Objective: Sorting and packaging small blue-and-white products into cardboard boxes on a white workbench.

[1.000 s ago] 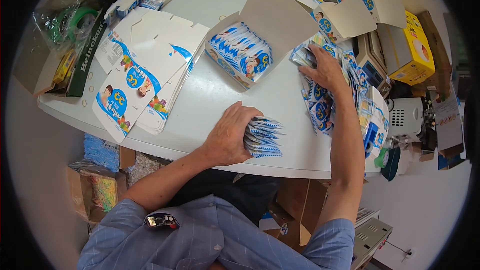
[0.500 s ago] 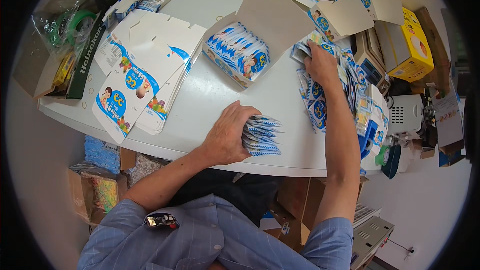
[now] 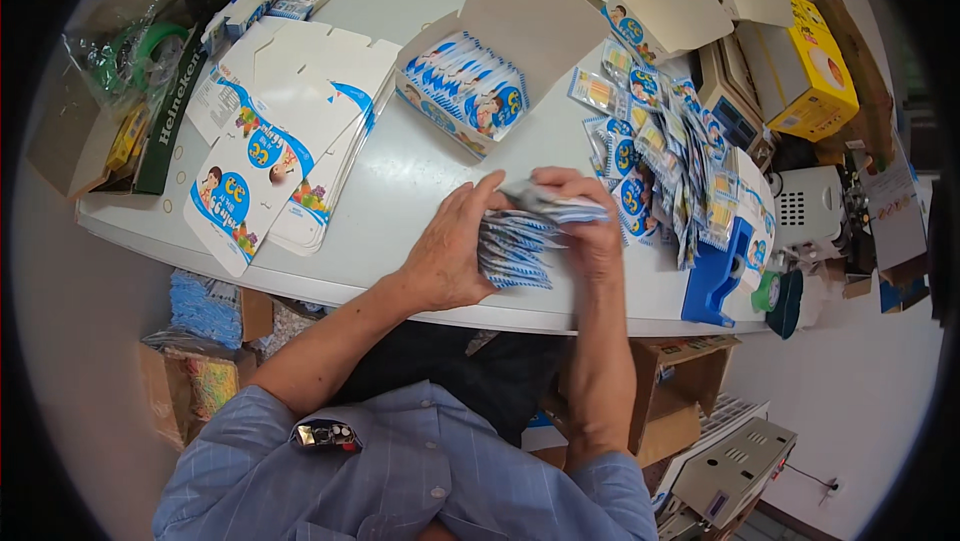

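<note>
My left hand point(image 3: 450, 246) is closed round a thick stack of small blue-and-white sachets point(image 3: 517, 253), held on edge above the table's near side. Close against the top of that stack, my right hand point(image 3: 588, 226) grips a few more sachets point(image 3: 560, 207), slightly blurred. Beyond my hands stands a printed carton point(image 3: 440, 124) with its lid raised, and rows of the same sachets point(image 3: 470, 81) fill it. A loose heap of sachets point(image 3: 670, 151) spreads over the table to the right of my right hand.
Flat printed carton blanks point(image 3: 270, 151) lie stacked at the left. A blue tape dispenser point(image 3: 718, 281) sits at the right edge of the white table point(image 3: 400, 286). Farther back are open cartons point(image 3: 690, 16) and a yellow box point(image 3: 810, 81). A green box point(image 3: 180, 111) stands far left.
My right hand has come from the heap at the right to the stack in my left hand, bringing a few sachets. My left hand still holds its stack.
</note>
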`<state>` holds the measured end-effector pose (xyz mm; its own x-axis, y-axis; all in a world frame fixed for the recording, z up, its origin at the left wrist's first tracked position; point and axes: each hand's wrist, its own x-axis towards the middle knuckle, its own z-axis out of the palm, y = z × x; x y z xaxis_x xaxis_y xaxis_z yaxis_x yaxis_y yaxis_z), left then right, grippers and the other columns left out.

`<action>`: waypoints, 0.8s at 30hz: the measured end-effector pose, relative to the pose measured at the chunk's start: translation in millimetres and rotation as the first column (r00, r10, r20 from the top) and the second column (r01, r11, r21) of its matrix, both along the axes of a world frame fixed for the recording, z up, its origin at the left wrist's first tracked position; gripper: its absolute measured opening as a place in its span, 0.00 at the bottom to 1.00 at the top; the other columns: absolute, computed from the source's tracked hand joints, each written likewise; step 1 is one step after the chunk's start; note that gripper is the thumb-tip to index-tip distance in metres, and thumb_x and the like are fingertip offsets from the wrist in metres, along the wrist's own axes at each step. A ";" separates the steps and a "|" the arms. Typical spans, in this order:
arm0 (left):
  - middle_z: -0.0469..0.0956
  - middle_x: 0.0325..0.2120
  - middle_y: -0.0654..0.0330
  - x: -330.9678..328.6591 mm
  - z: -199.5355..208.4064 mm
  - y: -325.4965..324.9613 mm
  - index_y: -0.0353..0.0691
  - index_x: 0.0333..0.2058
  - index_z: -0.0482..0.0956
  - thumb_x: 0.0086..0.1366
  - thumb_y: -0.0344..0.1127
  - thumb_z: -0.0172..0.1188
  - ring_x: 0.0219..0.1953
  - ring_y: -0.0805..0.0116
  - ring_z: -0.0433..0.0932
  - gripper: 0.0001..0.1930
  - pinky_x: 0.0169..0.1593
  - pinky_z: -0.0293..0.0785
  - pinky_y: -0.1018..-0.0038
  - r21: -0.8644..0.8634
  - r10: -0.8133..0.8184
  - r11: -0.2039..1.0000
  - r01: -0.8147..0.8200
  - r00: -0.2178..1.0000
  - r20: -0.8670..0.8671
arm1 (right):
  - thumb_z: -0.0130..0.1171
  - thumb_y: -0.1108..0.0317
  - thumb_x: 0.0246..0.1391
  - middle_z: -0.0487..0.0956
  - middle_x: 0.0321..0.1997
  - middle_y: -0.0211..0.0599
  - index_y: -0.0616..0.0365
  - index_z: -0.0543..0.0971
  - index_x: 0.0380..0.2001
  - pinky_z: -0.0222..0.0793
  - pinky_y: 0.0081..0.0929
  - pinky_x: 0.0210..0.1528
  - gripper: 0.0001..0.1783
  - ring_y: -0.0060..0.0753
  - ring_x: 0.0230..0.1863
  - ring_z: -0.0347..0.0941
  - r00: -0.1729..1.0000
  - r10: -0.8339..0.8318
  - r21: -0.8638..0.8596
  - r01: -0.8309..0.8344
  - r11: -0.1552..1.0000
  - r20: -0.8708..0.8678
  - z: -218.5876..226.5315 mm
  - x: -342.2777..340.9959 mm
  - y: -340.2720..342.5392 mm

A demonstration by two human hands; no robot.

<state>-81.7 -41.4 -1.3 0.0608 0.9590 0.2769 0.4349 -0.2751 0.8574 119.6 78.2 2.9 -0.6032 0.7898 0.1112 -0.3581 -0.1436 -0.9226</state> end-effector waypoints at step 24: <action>0.57 0.70 0.43 3.0 6.8 -1.6 0.36 0.75 0.35 0.39 0.41 0.83 0.70 0.44 0.61 0.73 0.72 0.58 0.59 -0.088 0.038 0.995 -0.045 0.996 -0.078 | 0.52 0.74 0.36 0.78 0.60 0.48 0.69 0.74 0.57 0.61 0.33 0.72 0.37 0.39 0.64 0.73 0.991 0.032 -0.027 -0.028 0.999 0.129 9.2 -24.7 -15.3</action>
